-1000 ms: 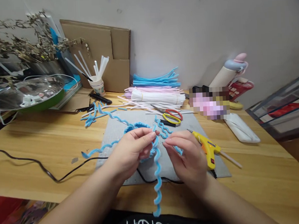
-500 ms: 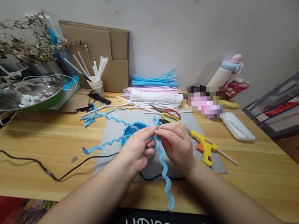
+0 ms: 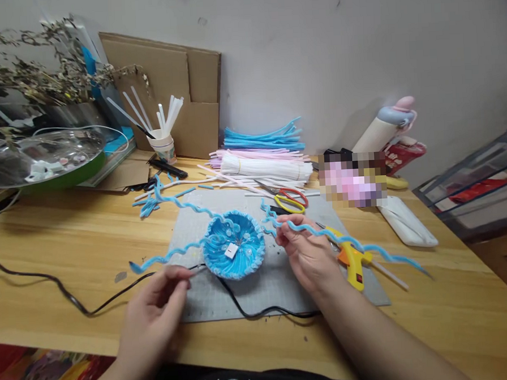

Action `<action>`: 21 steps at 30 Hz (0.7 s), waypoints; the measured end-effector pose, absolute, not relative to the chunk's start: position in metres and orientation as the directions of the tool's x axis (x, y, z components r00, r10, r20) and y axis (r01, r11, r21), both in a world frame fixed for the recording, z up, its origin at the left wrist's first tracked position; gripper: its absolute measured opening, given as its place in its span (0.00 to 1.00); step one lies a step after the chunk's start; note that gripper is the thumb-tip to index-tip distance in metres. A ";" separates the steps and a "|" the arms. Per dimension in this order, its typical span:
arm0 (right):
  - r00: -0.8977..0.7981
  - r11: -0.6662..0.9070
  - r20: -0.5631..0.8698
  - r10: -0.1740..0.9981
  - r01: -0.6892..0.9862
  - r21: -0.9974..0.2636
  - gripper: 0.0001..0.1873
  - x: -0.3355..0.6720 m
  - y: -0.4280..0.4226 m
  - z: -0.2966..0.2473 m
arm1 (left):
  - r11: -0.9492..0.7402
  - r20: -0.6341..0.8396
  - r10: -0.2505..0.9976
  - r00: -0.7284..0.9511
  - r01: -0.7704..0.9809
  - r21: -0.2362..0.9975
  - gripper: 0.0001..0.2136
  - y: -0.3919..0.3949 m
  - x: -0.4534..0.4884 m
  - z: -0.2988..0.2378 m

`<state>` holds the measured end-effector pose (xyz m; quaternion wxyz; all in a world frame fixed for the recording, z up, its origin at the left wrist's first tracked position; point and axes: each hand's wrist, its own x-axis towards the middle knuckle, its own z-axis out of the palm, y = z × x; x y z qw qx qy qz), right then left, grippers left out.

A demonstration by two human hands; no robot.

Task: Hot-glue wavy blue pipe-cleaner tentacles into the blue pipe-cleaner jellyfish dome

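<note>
A round blue pipe-cleaner dish (image 3: 234, 251) with a small white tag lies on the grey mat (image 3: 195, 218). Wavy blue pipe cleaners stick out from its rim. My right hand (image 3: 305, 254) is closed on one wavy blue strand (image 3: 358, 245), which stretches to the right over the yellow glue gun (image 3: 351, 258). My left hand (image 3: 158, 311) is low at the mat's front left corner, fingers loosely curled, holding nothing, just below another wavy strand (image 3: 163, 257) and the black cord (image 3: 63, 288).
Bundles of blue, pink and white pipe cleaners (image 3: 264, 152) lie at the back, with scissors (image 3: 288, 198) before them. A cup of white sticks (image 3: 164, 143), cardboard (image 3: 163, 87), a steel bowl (image 3: 43, 155) and dried twigs stand at the left. A white pouch (image 3: 408, 221) lies at the right.
My hands have parted and let the dish down onto the mat. The left hand dropped toward the front left; the right swung its wavy strand out to the right.
</note>
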<state>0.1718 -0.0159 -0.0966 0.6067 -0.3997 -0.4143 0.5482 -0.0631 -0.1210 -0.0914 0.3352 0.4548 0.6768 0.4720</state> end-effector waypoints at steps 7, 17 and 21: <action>-0.119 -0.209 -0.172 0.978 -0.561 -0.801 0.14 0.166 -0.022 -0.089 | 0.281 -0.084 0.933 -0.350 0.561 0.779 0.13 -0.085 -0.107 -0.083; -0.201 -0.349 -0.293 0.935 -0.675 -0.650 0.16 0.168 -0.021 -0.089 | 0.297 -0.359 0.932 0.055 0.454 0.840 0.21 0.000 -0.108 -0.055; -0.178 -0.346 -0.312 0.933 -0.679 -0.647 0.16 0.170 -0.019 -0.088 | 0.309 -0.405 0.895 0.187 0.393 0.866 0.14 0.008 -0.086 -0.064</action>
